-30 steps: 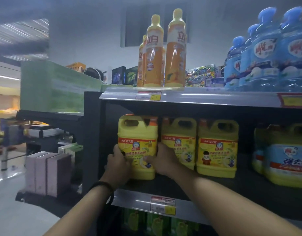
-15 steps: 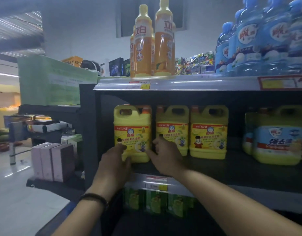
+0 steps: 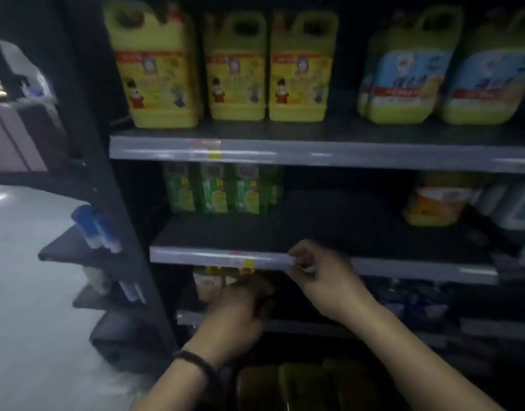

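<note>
— Pinching what, the right hand?
— The front rail of a low shelf; thumb and fingers curl round its edge, just right of a yellow tag; something small and white shows at the fingertips, too blurred to name.
— And the left hand?
— Lower and further left, under that rail; seen from the back, it reaches in to the yellow packs on the shelf beneath; its fingers are lost in the dark, so I cannot tell whether they grip a pack or lie loose; a dark wristband circles the wrist.
— Where exactly are the packs?
— At the left end of that lower shelf, just behind the rail; their tops are partly hidden by it.
— And further out?
— Above the rail, green bottles stand in a row toward the back; an orange tub sits well to their right; one shelf higher, three yellow jugs stand side by side, with blue-label jugs to their right; pale floor lies left of the shelving.
</note>
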Tool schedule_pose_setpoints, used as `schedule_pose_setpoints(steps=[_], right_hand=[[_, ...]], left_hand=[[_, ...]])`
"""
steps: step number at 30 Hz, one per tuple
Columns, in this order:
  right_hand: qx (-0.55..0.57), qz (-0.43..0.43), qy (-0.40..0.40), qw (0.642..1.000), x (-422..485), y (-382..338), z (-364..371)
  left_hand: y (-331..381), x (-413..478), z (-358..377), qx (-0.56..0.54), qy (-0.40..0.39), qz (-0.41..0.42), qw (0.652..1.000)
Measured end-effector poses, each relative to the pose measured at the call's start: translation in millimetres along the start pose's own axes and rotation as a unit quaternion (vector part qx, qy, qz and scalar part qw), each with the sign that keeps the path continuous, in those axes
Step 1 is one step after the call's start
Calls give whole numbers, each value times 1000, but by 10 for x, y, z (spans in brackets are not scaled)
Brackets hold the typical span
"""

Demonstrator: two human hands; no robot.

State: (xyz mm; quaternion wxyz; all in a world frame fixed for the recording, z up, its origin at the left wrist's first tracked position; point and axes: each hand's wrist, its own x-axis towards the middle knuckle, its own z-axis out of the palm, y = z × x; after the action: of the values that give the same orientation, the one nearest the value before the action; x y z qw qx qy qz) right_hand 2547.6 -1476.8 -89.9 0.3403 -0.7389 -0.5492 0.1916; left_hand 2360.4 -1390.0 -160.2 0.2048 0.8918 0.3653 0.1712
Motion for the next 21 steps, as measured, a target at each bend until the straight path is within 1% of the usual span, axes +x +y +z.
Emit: schedule_pose_setpoints(steps=[2, 5, 8, 10, 13, 17, 19, 21], right_hand=[[-14, 65, -25, 997, -263, 475, 125], [-29, 171, -61, 983, -727, 1258, 461], [-37, 256, -96, 961, -1190, 1888, 878], [-26, 304, -138, 942, -1449, 2133, 1116], [-8, 342, -165, 925, -1786, 2445, 1455], [44, 341, -201, 917, -1985, 2617, 1646], [37, 344, -221, 912, -1942, 2617, 1641], [12, 335, -234, 912, -1921, 2615, 1654]], left_hand=[[13, -207, 494, 12, -91, -3, 996], [-41, -528, 1191, -5, -238, -45, 970], [-224, -828, 1767, -1, -323, -72, 944], [-320, -953, 2053, 9, -360, -96, 928], [-382, -1069, 2394, 66, -387, -93, 915], [-414, -1224, 2727, 85, -363, -85, 924], [-462, -1335, 2878, 151, -355, -61, 921], [-486, -1443, 2988, 207, -358, -47, 909]])
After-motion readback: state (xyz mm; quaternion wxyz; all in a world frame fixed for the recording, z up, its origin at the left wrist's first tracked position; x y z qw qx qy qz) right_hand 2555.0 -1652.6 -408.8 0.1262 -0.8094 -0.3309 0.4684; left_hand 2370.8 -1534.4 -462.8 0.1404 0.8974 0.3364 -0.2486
